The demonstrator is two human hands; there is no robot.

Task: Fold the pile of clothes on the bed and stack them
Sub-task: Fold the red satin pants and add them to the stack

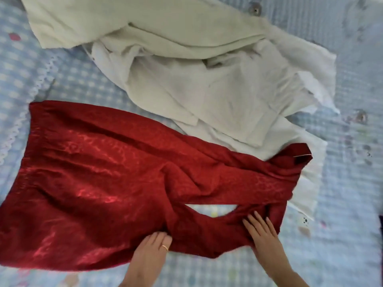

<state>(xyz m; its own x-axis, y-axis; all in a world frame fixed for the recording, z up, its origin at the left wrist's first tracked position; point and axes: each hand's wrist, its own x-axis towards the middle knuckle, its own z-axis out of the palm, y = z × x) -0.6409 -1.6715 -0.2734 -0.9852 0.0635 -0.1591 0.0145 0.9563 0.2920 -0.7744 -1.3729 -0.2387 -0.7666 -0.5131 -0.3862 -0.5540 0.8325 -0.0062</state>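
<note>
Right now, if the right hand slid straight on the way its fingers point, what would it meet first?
The right hand lies flat on the red trousers, fingers pointing up-left. It would first cross more red cloth, probably the upper leg, beyond the small gap.

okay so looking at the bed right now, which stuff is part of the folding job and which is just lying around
Part of the job:
red trousers, under both hands
left hand, right hand
white clothes pile, still unfolded

Just there:
blue checked bedspread
ring on the left hand

A blue-and-white checked bedspread (87,83) with white scalloped trim (14,131) fills the view.
</note>
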